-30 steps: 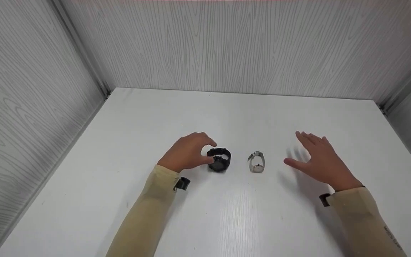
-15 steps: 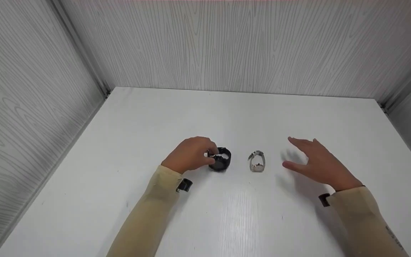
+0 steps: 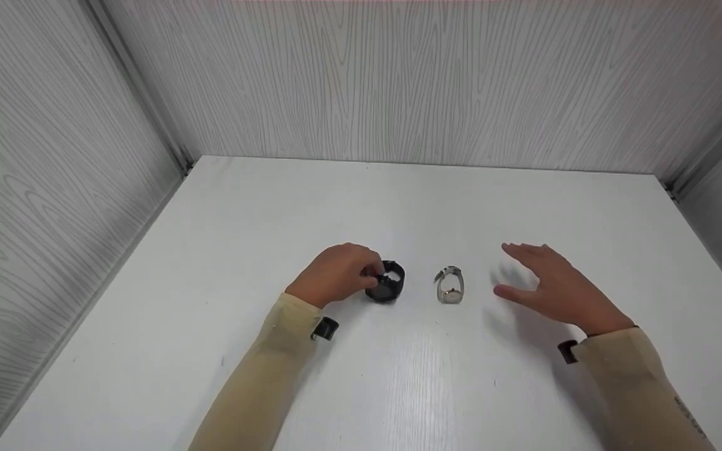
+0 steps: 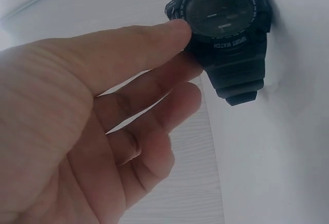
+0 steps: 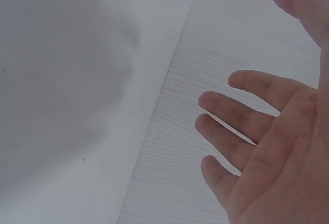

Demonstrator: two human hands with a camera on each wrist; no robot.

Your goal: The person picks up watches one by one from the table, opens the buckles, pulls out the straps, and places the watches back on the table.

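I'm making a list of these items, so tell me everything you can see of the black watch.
The black watch is chunky, with a round dark dial, pale marks around it and "SPORT WATCH" lettered below. The thick strap looks like rubber or plastic and curves into a loop; I can't tell if it's buckled. It appears to rest on the white table, dial toward the person, left of the silver watch. The left hand pinches it, thumb at the case's edge.

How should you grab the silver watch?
Probably pinch the right side of its strap, coming from the right. The silver watch curves round a gap that may fit a fingertip, and the open right hand is on that side.
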